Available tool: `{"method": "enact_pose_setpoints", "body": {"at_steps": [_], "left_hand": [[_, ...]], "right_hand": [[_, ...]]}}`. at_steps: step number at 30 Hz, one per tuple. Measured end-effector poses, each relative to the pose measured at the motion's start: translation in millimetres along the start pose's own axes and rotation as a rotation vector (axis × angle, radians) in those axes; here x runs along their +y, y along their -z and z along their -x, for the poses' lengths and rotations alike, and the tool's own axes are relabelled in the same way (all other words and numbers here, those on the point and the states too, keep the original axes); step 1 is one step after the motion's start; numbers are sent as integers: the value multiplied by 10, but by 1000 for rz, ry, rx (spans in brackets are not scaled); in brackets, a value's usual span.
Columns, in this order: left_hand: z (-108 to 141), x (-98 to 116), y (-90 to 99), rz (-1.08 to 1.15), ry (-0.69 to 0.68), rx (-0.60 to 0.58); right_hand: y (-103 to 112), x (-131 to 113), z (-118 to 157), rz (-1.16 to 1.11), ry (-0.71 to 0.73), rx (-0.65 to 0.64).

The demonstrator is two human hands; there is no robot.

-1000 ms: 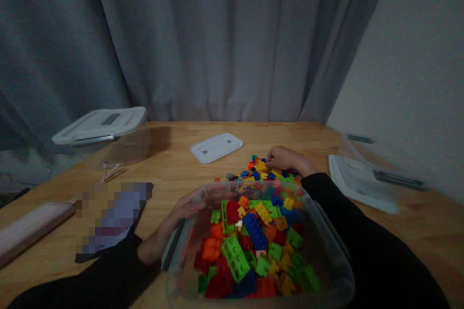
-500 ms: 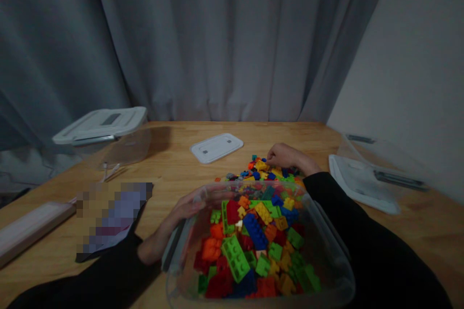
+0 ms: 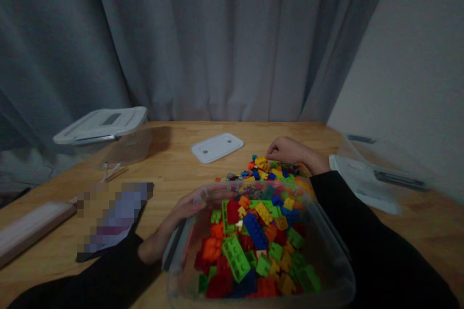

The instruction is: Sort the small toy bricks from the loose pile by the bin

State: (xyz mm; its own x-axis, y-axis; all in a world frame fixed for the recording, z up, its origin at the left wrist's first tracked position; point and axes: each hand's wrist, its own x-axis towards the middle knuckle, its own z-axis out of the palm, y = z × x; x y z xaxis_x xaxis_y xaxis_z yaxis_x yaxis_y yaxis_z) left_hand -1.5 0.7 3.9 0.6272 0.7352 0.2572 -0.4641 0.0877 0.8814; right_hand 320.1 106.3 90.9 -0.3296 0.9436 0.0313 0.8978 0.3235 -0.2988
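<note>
In front of me stands a clear plastic box (image 3: 335, 275) holding large red, green, orange, blue and yellow toy bricks (image 3: 255, 231). My left hand (image 3: 184, 207) is wrapped round its far left corner; its fingers run along the far wall, seen dimly through the plastic. Behind the box lies a pile of smaller toy bricks (image 3: 250, 175) in mixed colours. My right hand (image 3: 288, 149) is at the top of this pile with curled fingers, their tips close to a yellow brick (image 3: 260, 160). Whether something is pinched in them is hidden.
A white lid (image 3: 216, 147) lies flat behind the pile. At the left are a lidded clear box (image 3: 123, 147), a phone with a blurred screen (image 3: 114, 217) and a white power strip (image 3: 34, 227). On the right, another clear box (image 3: 384, 159) stands by a white lid (image 3: 348, 178).
My right hand has shifted slightly up and to the right over the pile. A yellow brick now shows higher beside its fingertips. My left hand and the box stay put.
</note>
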Motion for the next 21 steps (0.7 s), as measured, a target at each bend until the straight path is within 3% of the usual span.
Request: {"method": "enact_pose_setpoints", "body": {"at_steps": [5,12,21], "left_hand": [[15,-23,22,-16,24,28],[-27,57,-85,-50,41,29],[-10,13,-75,19,36,12]], "right_hand": [[166,-145,130,-24,112,56],[354,-460,402,-126,217,73],[522,-901,841,-112,397,-167]]}}
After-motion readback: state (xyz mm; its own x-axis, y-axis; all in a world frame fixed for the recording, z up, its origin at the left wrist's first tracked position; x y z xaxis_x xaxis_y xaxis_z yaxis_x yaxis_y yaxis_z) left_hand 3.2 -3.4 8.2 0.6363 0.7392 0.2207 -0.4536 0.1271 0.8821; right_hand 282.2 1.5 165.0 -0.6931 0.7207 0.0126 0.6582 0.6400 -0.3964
